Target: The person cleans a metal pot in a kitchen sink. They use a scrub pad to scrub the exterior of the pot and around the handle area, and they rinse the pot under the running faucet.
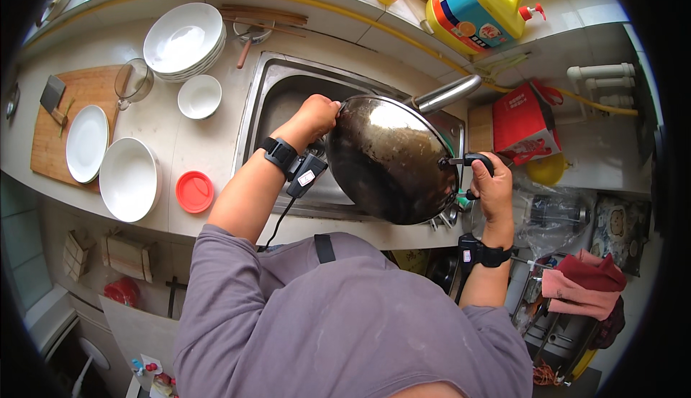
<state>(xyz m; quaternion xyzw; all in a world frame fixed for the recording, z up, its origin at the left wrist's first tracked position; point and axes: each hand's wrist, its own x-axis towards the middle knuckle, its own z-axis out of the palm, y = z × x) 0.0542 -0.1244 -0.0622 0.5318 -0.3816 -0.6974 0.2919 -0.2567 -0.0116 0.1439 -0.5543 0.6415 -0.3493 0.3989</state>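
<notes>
My left hand (316, 120) grips the far-left rim of a dark metal wok (388, 166), at what looks like a small side handle. On the other side, my right hand (492, 185) is closed around a black handle of the wok, thumb on top. The wok is tilted over the stainless steel sink (280, 106) and hides much of its basin. Its stained, shiny surface faces me. A metal faucet (448, 94) reaches in just behind the wok's far rim. Whether water runs from the spout cannot be seen.
Left of the sink are stacked white bowls (183, 36), a small bowl (200, 97), a large bowl (129, 179), a red lid (194, 192), and a cutting board (48, 149) with a cleaver (53, 93). A red bag (523, 117) and detergent jug (469, 15) stand right.
</notes>
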